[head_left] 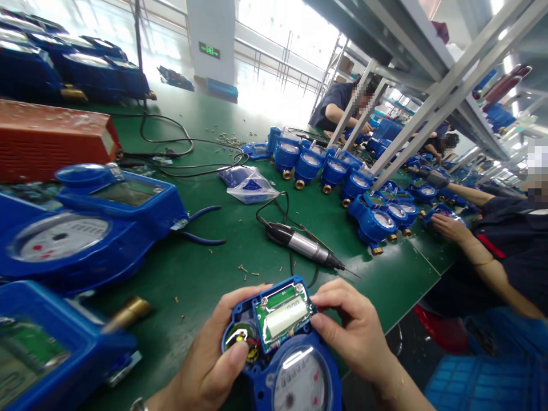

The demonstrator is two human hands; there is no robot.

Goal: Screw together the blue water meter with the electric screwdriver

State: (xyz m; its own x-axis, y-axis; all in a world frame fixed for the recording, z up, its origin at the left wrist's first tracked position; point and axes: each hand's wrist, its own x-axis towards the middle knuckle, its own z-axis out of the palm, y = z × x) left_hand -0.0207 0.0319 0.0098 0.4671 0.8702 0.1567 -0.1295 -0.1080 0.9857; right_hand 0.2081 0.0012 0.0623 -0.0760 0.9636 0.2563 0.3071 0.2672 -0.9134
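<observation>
A blue water meter (306, 374) is tilted up close before me, its electronics compartment uncovered. Inside that compartment are a green circuit board with a display (287, 315) and, at the left, a round part with yellow and thin wires (242, 342). My left hand (214, 348) wraps the meter's left side, thumb over the round part. At the compartment's right edge, the thumb and index finger of my right hand (349, 328) pinch against the housing; anything small between them is hidden. Beyond the meter lies an electric screwdriver (302, 244) with its cable, bit pointing right.
More blue meters stand at left (60, 240) and in a row at right (308, 162). Pliers with blue handles (203, 225), loose screws (242, 269), a plastic bag (248, 184) and an orange box (55, 140) are on the green table. A co-worker's arm (483, 257) reaches in at right.
</observation>
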